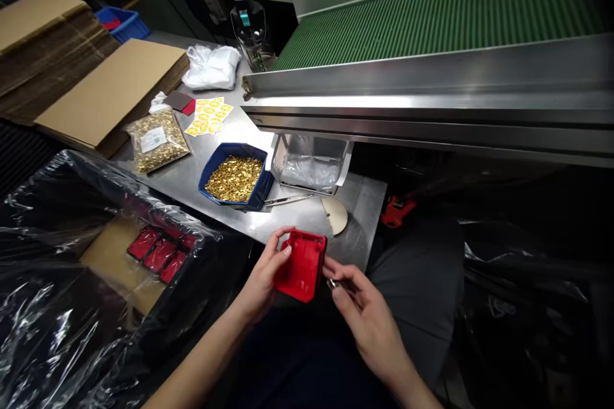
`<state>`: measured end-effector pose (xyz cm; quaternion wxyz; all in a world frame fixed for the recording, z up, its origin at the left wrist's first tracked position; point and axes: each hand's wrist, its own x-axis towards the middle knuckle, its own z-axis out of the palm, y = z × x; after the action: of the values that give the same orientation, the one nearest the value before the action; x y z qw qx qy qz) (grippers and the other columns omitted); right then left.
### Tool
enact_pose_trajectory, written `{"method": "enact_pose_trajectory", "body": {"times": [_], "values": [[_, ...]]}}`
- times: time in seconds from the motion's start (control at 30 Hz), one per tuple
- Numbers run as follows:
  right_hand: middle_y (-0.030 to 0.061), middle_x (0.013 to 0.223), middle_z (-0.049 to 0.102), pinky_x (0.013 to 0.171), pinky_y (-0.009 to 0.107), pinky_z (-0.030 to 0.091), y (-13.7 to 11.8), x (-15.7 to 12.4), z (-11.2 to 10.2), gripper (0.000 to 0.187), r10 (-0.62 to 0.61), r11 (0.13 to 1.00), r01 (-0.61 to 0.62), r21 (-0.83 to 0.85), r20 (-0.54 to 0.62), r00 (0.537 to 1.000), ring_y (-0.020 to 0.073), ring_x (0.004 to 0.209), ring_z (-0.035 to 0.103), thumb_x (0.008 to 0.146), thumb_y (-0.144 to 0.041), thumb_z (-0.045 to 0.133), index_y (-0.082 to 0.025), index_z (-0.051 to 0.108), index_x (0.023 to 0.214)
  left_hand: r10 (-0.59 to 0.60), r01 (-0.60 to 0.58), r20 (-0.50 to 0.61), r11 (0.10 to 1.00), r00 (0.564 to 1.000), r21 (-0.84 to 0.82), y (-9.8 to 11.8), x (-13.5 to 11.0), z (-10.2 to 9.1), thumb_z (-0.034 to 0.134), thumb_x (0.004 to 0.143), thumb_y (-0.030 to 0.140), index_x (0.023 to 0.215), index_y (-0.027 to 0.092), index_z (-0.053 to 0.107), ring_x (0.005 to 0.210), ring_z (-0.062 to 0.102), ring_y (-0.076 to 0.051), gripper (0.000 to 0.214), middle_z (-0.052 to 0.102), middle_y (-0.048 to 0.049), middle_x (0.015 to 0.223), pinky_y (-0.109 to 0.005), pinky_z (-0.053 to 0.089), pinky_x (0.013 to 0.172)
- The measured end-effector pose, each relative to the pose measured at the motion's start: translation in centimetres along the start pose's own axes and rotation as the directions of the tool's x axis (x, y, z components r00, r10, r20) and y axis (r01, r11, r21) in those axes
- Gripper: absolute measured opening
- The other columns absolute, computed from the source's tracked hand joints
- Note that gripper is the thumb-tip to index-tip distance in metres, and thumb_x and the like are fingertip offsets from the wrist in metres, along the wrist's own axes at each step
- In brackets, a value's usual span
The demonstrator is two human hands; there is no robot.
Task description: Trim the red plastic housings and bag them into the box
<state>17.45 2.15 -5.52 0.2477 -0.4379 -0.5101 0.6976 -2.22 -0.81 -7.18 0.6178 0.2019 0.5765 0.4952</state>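
My left hand (265, 277) grips a red plastic housing (302, 265) by its left side, hollow face up, over my lap. My right hand (361, 307) sits just right of the housing, fingers pinched on a small metal piece (330, 283) close to the housing's edge. A blue tray (211, 172) filled with small gold-coloured metal parts (235, 177) stands on the steel table (297, 220) just beyond my hands.
A plastic-lined crate (71, 281) at left holds more red housings (160, 250) on cardboard. On the table lie a bag of gold parts (156, 140), yellow sticker sheets (210, 115), a white bag (212, 67), tweezers (288, 200) and a clear holder (311, 166). A green conveyor (446, 9) runs overhead at right.
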Motion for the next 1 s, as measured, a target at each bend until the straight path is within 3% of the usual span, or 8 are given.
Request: {"method": "enact_pose_trajectory", "body": {"times": [0.07,0.23,0.33,0.5,0.63,0.77,0.9,1.0], "values": [[0.0114,0.125,0.068,0.099,0.036,0.054,0.5,-2.0,-1.3,0.022,0.081,0.996,-0.082,0.026,0.035,0.996,0.0235,0.110,0.069,0.098,-0.044,0.057,-0.024,0.059,0.106,-0.136,0.148,0.128,0.985,0.982,-0.085,0.6,-1.8,-0.6,0.057,0.097,0.043,0.148,0.028,0.036,0.101,0.068,-0.026,0.057,0.066,-0.0085,0.120,-0.035,0.052,0.088],[0.0000,0.082,0.069,0.066,0.017,0.056,2.6,-5.8,-4.0,0.025,0.037,0.946,-0.093,-0.309,-0.183,0.982,0.0127,0.069,0.067,0.099,-0.044,0.054,-0.025,0.059,0.115,-0.328,0.294,0.331,0.944,0.885,0.150,1.1,-4.8,-0.8,0.054,0.100,0.046,0.145,0.027,0.048,0.124,0.057,-0.030,0.050,0.061,-0.0084,0.136,-0.043,0.040,0.109],[0.0000,0.091,0.069,0.070,0.016,0.056,1.9,-7.1,-4.0,0.025,-0.033,0.881,-0.059,-0.469,-0.186,0.982,0.0121,0.076,0.069,0.101,-0.039,0.049,-0.027,0.056,0.121,-0.369,0.288,0.404,0.925,0.837,0.248,2.1,-5.0,-0.5,0.051,0.102,0.042,0.146,0.030,0.047,0.132,0.050,-0.028,0.046,0.055,-0.0050,0.143,-0.043,0.033,0.114],[-0.0016,0.091,0.068,0.070,0.017,0.057,-0.9,-6.5,-2.8,0.016,-0.118,0.812,0.081,-0.577,-0.027,0.993,0.0121,0.076,0.068,0.098,-0.035,0.056,-0.027,0.058,0.112,-0.338,0.242,0.564,0.940,0.753,0.240,2.3,-4.0,-0.6,0.062,0.095,0.040,0.142,0.026,0.046,0.127,0.050,-0.029,0.051,0.055,-0.0089,0.138,-0.042,0.038,0.106],[-0.0032,0.090,0.071,0.070,0.017,0.057,-1.2,-6.0,-2.6,0.014,-0.156,0.801,0.091,-0.592,-0.059,0.986,0.0125,0.078,0.070,0.098,-0.036,0.057,-0.029,0.061,0.109,-0.232,0.324,0.628,0.945,0.743,-0.035,-0.2,-4.5,-0.7,0.076,0.084,0.041,0.135,0.028,0.040,0.116,0.058,-0.026,0.063,0.056,-0.0081,0.129,-0.037,0.044,0.097],[-0.0044,0.082,0.071,0.062,0.014,0.055,-1.5,-6.6,-1.9,0.020,-0.029,0.846,-0.047,-0.531,-0.135,0.990,0.0107,0.068,0.069,0.100,-0.042,0.051,-0.029,0.059,0.113,-0.224,0.452,0.601,0.854,0.767,-0.258,-1.9,-6.0,-0.6,0.080,0.080,0.040,0.136,0.031,0.031,0.103,0.065,-0.020,0.075,0.060,-0.0066,0.123,-0.030,0.046,0.088],[-0.0044,0.084,0.072,0.064,0.013,0.055,-3.3,-7.3,-0.5,0.026,0.089,0.839,-0.184,-0.512,-0.203,0.975,0.0102,0.071,0.071,0.099,-0.048,0.048,-0.029,0.054,0.116,-0.218,0.436,0.516,0.830,0.828,-0.349,-1.2,-7.2,0.4,0.079,0.079,0.045,0.149,0.030,0.021,0.124,0.058,-0.033,0.092,0.052,-0.0151,0.141,-0.048,0.041,0.106],[-0.0067,0.071,0.067,0.052,0.013,0.052,-4.6,-7.5,0.1,0.023,0.054,0.829,-0.176,-0.530,-0.237,0.970,0.0096,0.058,0.067,0.100,-0.048,0.046,-0.028,0.054,0.108,-0.240,0.452,0.534,0.837,0.811,-0.310,-0.6,-8.1,1.4,0.082,0.076,0.047,0.149,0.024,0.030,0.132,0.051,-0.040,0.093,0.045,-0.0189,0.149,-0.056,0.035,0.111]]}}
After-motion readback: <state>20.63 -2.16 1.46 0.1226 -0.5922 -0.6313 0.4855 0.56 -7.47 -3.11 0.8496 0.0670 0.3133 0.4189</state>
